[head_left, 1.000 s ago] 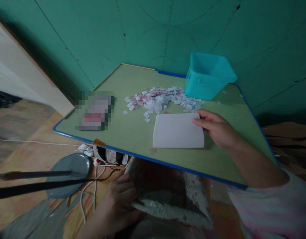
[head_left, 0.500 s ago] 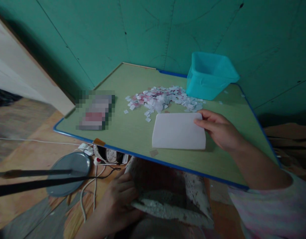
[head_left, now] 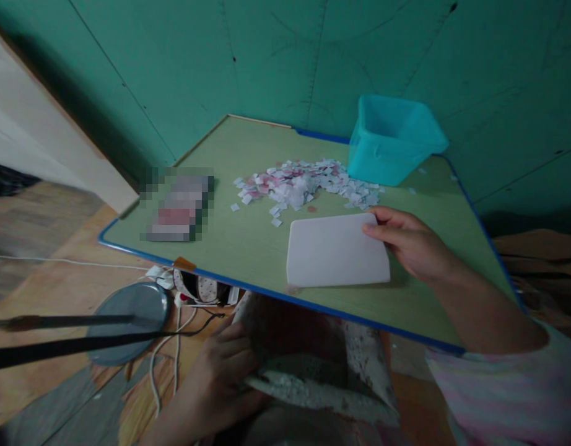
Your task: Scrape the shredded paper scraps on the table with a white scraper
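My right hand [head_left: 409,241] lies at the right side of a white rectangular sheet [head_left: 336,251], its fingers over the sheet's right edge. The sheet sits on a green table [head_left: 248,251] with a blue rim. Just beyond it lies a heap of small white and pink paper scraps [head_left: 295,189]. Below the table edge, my left hand [head_left: 218,375] rests against a speckled grey-white cloth [head_left: 308,393] in my lap. What its fingers hold, if anything, is hard to see.
A teal plastic bin [head_left: 392,142] stands at the table's far right. A pixelated object [head_left: 176,207] lies at the left. Below the table are a round grey lid [head_left: 127,325], white cords, and dark rods [head_left: 57,334]. Teal walls close the far sides.
The white sheet has shifted right and toward me with my right hand, turning slightly. My left hand has barely moved.
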Available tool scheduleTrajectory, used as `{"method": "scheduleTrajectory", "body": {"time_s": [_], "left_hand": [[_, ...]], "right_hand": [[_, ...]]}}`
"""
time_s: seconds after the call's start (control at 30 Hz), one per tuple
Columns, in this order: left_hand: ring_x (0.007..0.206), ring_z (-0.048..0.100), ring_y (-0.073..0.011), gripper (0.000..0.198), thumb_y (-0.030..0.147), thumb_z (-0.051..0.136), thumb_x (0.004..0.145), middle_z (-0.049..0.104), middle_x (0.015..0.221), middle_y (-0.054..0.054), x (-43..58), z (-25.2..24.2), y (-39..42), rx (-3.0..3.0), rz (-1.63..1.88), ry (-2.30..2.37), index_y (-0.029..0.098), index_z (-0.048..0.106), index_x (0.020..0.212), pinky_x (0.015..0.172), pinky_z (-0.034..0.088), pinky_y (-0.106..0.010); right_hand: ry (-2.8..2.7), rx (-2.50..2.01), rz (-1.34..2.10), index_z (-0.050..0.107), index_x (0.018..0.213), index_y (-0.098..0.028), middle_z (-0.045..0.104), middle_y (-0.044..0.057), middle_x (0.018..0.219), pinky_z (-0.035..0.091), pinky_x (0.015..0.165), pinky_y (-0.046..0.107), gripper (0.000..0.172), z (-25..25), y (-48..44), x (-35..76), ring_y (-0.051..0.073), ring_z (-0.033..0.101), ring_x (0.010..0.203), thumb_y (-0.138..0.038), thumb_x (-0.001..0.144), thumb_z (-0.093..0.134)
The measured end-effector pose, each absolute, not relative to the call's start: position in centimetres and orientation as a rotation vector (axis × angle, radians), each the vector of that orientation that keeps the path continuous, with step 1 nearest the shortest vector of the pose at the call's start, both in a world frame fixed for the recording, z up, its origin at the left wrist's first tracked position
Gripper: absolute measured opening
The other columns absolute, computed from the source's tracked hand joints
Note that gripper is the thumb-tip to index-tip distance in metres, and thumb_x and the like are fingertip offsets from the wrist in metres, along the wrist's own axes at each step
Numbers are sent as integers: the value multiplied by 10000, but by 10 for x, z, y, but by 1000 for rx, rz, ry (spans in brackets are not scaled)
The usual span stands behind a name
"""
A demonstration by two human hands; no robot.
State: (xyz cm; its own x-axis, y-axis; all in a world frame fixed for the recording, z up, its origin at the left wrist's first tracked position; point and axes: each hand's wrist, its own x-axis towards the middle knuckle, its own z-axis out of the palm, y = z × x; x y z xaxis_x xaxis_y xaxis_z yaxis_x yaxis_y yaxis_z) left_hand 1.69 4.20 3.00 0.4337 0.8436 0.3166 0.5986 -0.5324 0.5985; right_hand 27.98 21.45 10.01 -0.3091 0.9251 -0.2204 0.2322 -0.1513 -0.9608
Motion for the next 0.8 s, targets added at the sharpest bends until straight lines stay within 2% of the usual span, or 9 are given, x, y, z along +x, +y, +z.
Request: {"method": "scheduleTrajectory", "body": {"time_s": [0.4,0.6,0.8], "left_hand": [[504,477,-143,307,214,587,765,512,456,-18,20,35,46,2312,851,1228,180,459,489,488,336,-275],[503,480,-139,289,195,610,735,507,455,-7,19,34,44,2326,849,1219,184,450,494,484,323,-266],[506,486,-140,310,219,579,773,521,462,-20,19,35,45,2306,837,1232,177,455,492,492,321,-268]], "right_hand": [[-1455,-1295,1506,619,696,-244,597,-5,705,396,539,268,38,103,215,278,138,512,596,-275,685,636],[-1428,-1305,1504,628,705,-246,618,-2,715,407,544,264,45,103,215,276,139,522,610,-280,679,639],[-1387,-1283,1447,637,684,-226,604,-16,664,385,530,249,75,101,219,279,125,516,586,-273,632,665]]}}
